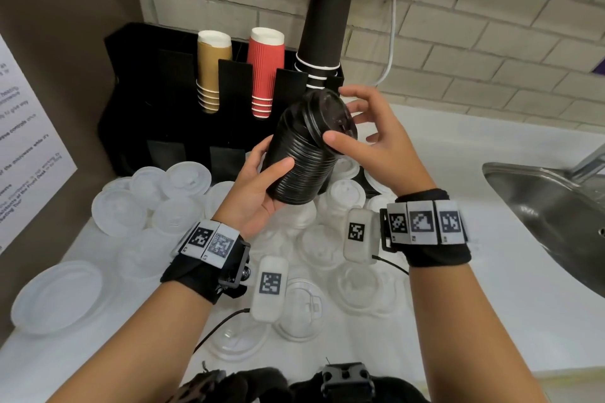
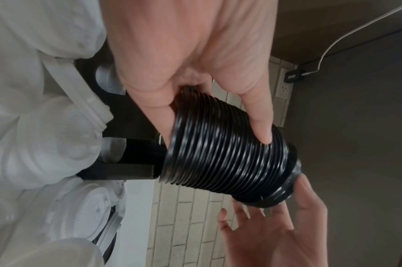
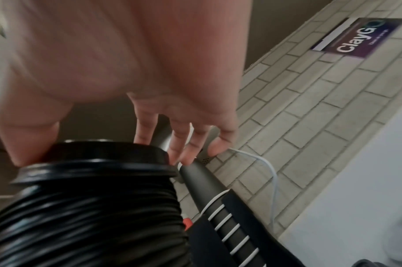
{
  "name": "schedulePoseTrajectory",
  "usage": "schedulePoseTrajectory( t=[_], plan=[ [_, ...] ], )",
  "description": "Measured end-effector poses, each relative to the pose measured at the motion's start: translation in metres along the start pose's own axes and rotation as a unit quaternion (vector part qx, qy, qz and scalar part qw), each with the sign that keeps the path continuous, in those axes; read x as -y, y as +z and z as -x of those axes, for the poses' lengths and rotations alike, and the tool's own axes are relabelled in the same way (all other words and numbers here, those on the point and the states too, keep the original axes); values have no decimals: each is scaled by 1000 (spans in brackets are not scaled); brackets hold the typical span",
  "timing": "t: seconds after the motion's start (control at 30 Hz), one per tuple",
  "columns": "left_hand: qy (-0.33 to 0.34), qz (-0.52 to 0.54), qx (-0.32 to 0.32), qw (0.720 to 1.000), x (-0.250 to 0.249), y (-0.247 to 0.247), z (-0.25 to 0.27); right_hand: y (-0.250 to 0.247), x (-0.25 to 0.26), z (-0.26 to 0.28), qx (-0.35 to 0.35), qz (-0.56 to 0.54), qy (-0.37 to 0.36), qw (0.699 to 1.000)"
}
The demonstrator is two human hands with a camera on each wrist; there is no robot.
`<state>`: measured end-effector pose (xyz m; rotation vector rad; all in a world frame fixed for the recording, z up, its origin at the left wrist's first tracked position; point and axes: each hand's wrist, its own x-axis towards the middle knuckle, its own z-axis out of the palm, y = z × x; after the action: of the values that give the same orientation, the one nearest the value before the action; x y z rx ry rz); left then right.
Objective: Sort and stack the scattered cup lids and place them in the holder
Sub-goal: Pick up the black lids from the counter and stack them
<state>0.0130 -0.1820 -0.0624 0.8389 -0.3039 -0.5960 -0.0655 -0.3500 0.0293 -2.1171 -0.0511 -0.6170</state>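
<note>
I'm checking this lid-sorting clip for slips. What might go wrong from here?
The left hand grips only the lower part of the tilted stack of black lids, so it may buckle and spill. The top lid sits askew, with the right hand open at it and only the thumb touching; it may slide off. Loose white lids lie beneath, so dropped ones would mix.

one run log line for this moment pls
left hand: grip round black lid stack | right hand: thumb on top lid, fingers spread | white lids: loose on counter | holder: no lids visible
</note>
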Motion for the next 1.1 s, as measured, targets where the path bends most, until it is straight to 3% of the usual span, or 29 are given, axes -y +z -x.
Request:
schedulePoseTrajectory(
  t=[0.8, 0.9, 0.97, 1.03, 1.1],
  plan=[
    [-3, -3, 11, 1000, 3, -2, -1, -3, 5, -9, 55, 64, -40, 996],
    [-4, 5, 1, 1000, 1, -2, -1, -14, -6, -15, -14, 21, 17, 1000],
    [0, 5, -3, 1000, -2, -3, 0, -24, -27, -22, -62, 29, 104, 992],
    [5, 4, -8, 1000, -4, -4, 0, -32, -53, -28, -4, 142, 223, 965],
    [9, 2, -11, 1000, -7, -5, 1, -33, -78, -31, 121, 267, 314, 903]
  ],
)
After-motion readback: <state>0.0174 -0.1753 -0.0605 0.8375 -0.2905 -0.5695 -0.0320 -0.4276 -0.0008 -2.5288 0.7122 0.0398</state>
